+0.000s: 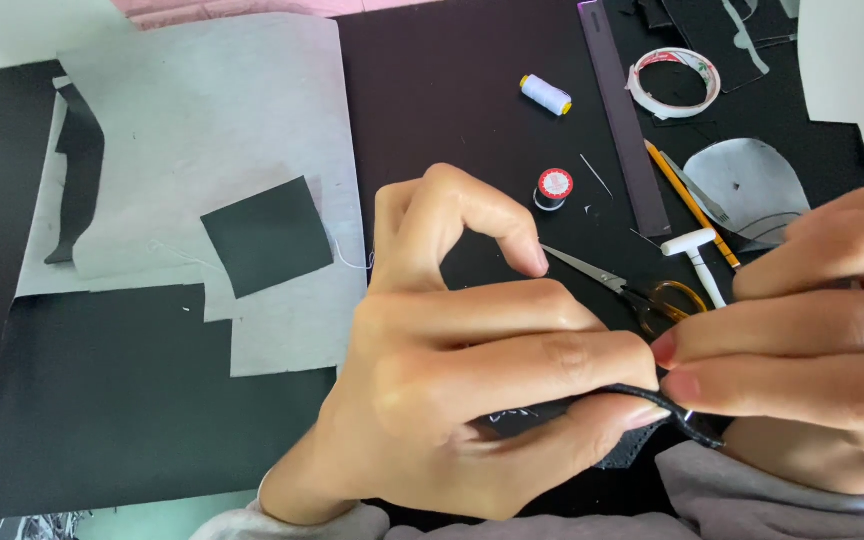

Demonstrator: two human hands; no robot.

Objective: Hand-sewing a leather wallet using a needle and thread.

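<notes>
Two hands meet low over the black-covered desk (472,90): the left hand (472,380) is curled shut on a small black fabric piece (642,440), thumb under and fingers over its edge, while the right hand (812,340) pinches the same edge just beside it, fingertips nearly touching. Keeping both pinches this close and the limp, matte cloth taut between them looks the best way to hold it steady (whether a needle is held is hidden). Around lie stiff grey paper sheets (202,120), a long dark ruler (624,120), a white tape roll (674,82), gold-handled scissors (632,290), and two small thread spools (549,140).
</notes>
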